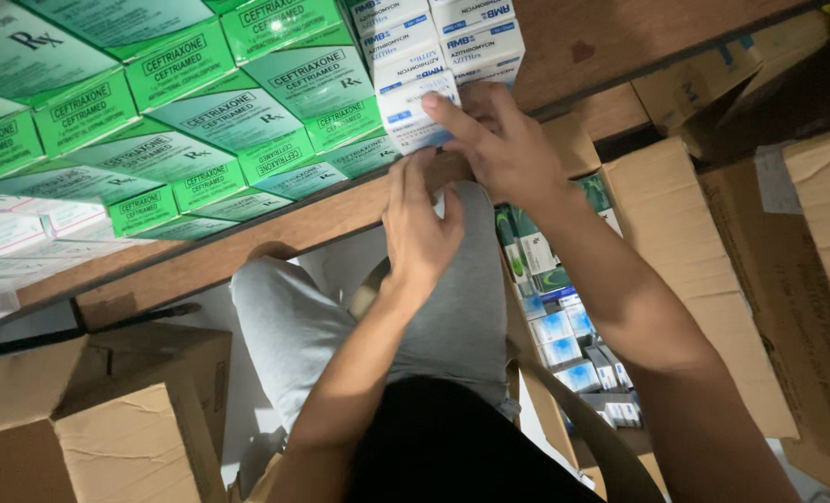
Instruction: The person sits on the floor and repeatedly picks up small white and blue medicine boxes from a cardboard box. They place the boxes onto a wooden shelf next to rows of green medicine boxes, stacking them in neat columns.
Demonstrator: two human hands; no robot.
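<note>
Reaching up to the wooden shelf (275,233), I had my right hand (503,140) on a small white and blue box (413,114) at the bottom of a stack. My right fingers (452,116) lay flat over its front and curled round its side, so I think I was pushing it into place on the shelf edge. My left hand (421,228) was just under it, with the fingers half open and their tips touching the shelf edge below the box; it held nothing that I could see. I think the next move called for a soft, straight push, so the stack would not tip. I counted about five white and blue boxes in that stack. Beside them sat lots of green boxes (238,116), at least a dozen, too many to count well. More small boxes filled an open carton (676,233) near my right arm, and one brown carton (108,410) sat by my left knee.
</note>
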